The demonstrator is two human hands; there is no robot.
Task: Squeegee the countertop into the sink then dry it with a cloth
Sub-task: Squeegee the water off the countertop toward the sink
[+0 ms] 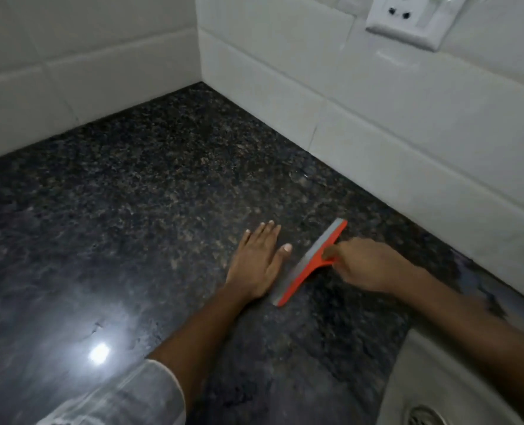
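Note:
A dark speckled granite countertop (125, 216) fills the view. My right hand (365, 265) grips the handle of an orange squeegee (308, 265) with a grey blade. The blade lies diagonally on the counter, running from the front left toward the back wall. My left hand (257, 259) rests flat on the counter just left of the blade, fingers spread and holding nothing. The rim of the white sink (420, 363) shows at the bottom right, with its metal drain (424, 415). No cloth is in view.
White tiled walls (377, 118) meet in a corner behind the counter. A white wall socket (408, 19) sits on the right wall, top right. A bright light reflection (99, 352) and wet sheen lie on the counter's front left. A small puddle (297, 176) sits near the wall.

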